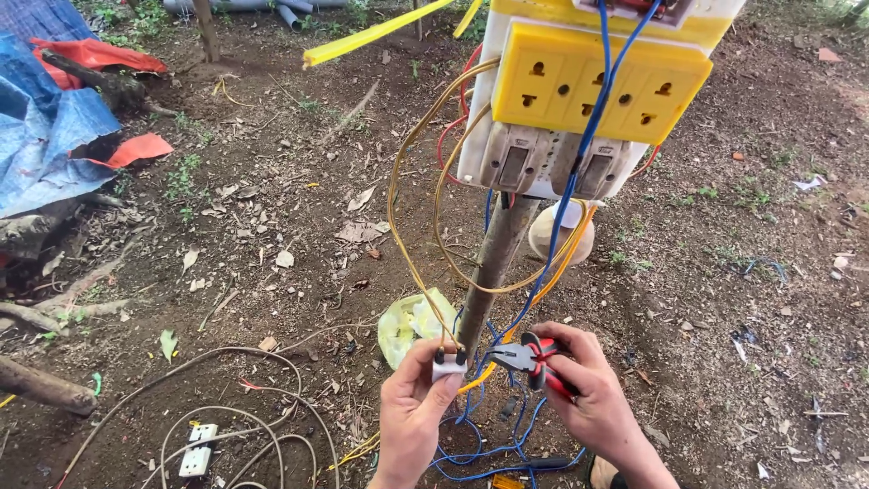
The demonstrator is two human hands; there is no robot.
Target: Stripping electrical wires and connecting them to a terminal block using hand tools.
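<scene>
1. Head view, lower centre: left hand (412, 412) pinches a small white plug (449, 366) between thumb and fingers, clamped on its body, prongs up. Held up in front of the post, seemingly so the wire ends at its top stay reachable.
2. Yellow wires (412, 163) loop from the plug's top up toward the socket board, slack, so the plug hangs on them as much as it is held.
3. Right hand (593, 389), lower centre-right: fingers wrapped shut on the red-and-black handles of pliers (529, 355). The nose points left, just beside the plug, close to an orange wire (561, 263); cannot tell if the tips bite anything.
4. Upper right: yellow socket board (597, 86) over white switches (543, 163), mounted on a wooden post (493, 263) stuck in the dirt. Tilted toward the camera.
5. Blue wires (579, 145) drop from the board's top, pass across the sockets, and pool on the ground (290, 181) between the hands.
6. Behind the post: crumpled yellowish bag (412, 321), a pale round object, partly hidden.
7. Lower left: white socket (197, 448) on a grey cable (226, 362) coiled on the dirt, well apart from the hands.
8. Upper left: blue tarp (45, 127) with red sheet, branches nearby.
</scene>
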